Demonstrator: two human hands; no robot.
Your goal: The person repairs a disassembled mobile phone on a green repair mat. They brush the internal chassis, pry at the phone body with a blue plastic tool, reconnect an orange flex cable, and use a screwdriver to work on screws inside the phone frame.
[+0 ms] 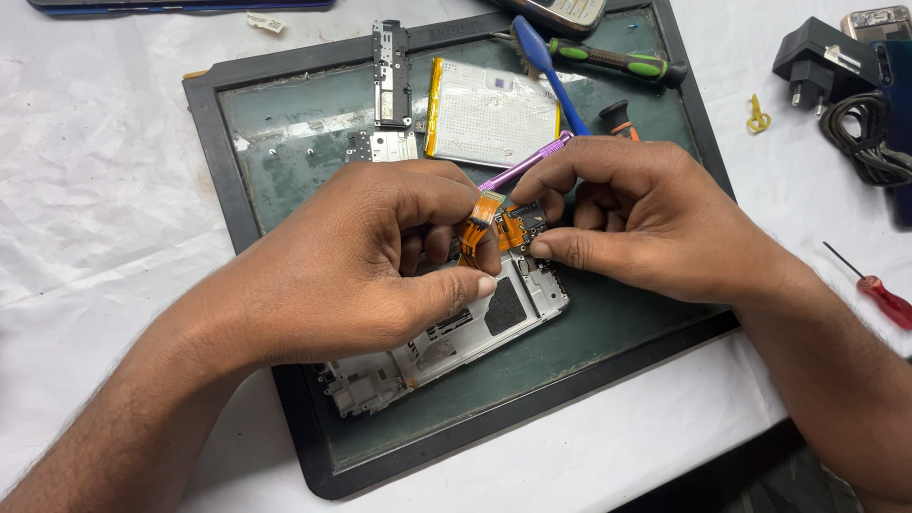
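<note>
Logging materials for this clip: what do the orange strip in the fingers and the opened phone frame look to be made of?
Orange strip: thin flexible film, probably a plastic flex cable, since it bends between the left hand and right hand. Phone frame: silvery, matte, likely metal, with dark patches.

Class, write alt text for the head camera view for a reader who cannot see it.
Two bare hands, left hand and right hand, pinch an orange flex cable above an opened phone frame on a dark work mat. A battery and screwdrivers lie nearby.
</note>
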